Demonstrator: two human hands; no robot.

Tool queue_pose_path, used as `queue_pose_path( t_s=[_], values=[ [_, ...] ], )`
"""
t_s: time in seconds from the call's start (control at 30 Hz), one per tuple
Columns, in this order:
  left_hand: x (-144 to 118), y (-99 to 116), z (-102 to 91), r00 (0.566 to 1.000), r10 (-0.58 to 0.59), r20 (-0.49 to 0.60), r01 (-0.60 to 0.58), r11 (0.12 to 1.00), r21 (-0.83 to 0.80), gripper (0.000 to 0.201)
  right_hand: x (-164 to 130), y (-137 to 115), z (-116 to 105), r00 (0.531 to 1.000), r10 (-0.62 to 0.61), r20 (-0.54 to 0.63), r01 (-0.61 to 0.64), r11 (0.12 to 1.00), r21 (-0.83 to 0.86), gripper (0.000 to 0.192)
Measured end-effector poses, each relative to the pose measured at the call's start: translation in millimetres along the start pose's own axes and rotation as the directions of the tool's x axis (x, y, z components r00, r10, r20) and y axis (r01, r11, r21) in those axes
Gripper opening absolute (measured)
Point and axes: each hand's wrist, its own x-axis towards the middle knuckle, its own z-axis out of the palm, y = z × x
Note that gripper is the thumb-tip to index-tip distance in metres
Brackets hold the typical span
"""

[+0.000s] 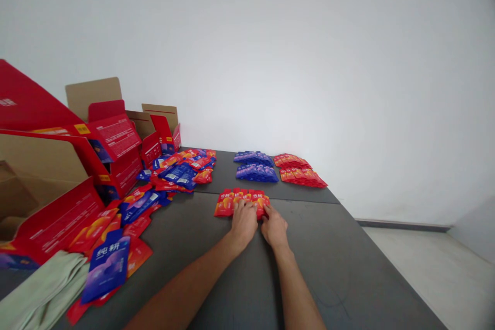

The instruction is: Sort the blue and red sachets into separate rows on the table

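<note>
An overlapping row of red sachets (225, 203) with orange fruit pictures lies on the dark table in front of me. My left hand (244, 221) rests over the middle of the row, its fingers bent down onto the sachets and closed on them. At the row's right end, my right hand (275, 228) has its fingers curled and holds the edge of the last red sachet. The fingertips of both hands are partly hidden.
Behind the row sit two blue sachet stacks (256, 172) and two red sachet stacks (303, 177). A mixed heap of loose sachets (180, 171) spreads along the left. Red open cartons (119, 136) stand beyond it. A pale green cloth (50, 289) lies front left. The table's right edge (386, 265) slants toward me.
</note>
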Motion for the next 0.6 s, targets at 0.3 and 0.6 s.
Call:
queue_pose_path(
  t_s=[0.3, 0.6],
  values=[
    [-9.3, 0.7, -5.7, 0.999, -0.017, -0.041, 0.016, 1.0, -0.019, 0.039, -5.8, -12.2, -0.3, 0.996, -0.023, -0.08, 0.018, 0.997, -0.074, 0.047],
    [-33.0, -38.7, -38.9, 0.994, -0.064, -0.087, 0.064, 0.998, -0.003, 0.039, -26.3, -64.3, 7.8, 0.965, -0.228, -0.13, 0.216, 0.971, -0.1, 0.043]
  ],
)
